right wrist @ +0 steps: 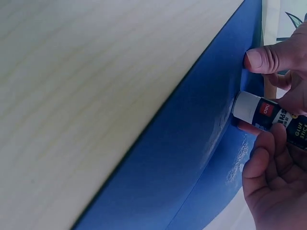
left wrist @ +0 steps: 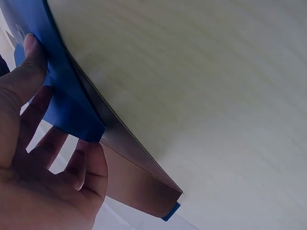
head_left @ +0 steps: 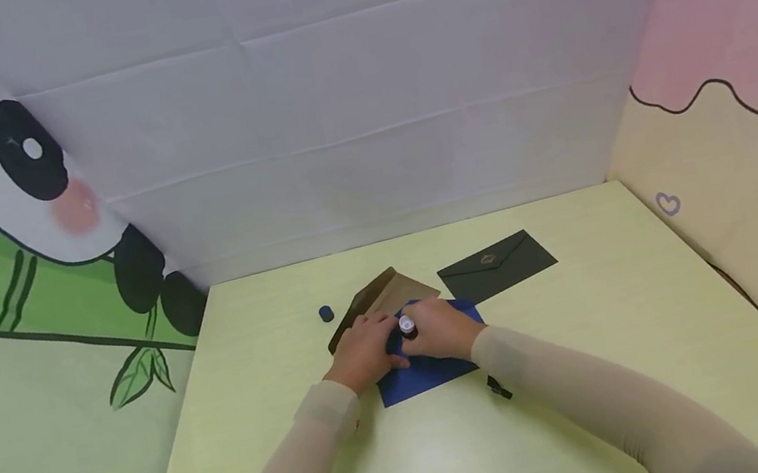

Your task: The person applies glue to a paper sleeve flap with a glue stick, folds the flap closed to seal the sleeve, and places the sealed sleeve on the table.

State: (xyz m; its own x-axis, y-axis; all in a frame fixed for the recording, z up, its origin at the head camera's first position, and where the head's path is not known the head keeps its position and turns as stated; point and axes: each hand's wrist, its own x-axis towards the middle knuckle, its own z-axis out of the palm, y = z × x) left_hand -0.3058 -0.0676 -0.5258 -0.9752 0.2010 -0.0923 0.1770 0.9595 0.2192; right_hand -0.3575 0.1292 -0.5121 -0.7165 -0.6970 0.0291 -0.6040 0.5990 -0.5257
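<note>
A blue envelope (head_left: 413, 387) lies on the table with its flap unfolded. My right hand (head_left: 438, 329) grips a glue stick (right wrist: 276, 116) with a white collar and dark label, its tip end against the envelope beside the flap fold. White glue smears (right wrist: 237, 165) show on the blue flap. The left hand (head_left: 363, 351) rests spread on the envelope's left part. In the left wrist view its thumb (left wrist: 31, 62) presses on the blue paper, while the other fingers touch around the flap's edge. A brown envelope (left wrist: 139, 177) lies partly beneath the blue one.
A small dark blue cap (head_left: 327, 313) stands at the back left. Behind and to the right lies a black envelope (head_left: 498, 266) with a gold mark. A small black piece (head_left: 499, 387) shows by the right wrist. Fabric walls (head_left: 370, 145) enclose the table's back and sides.
</note>
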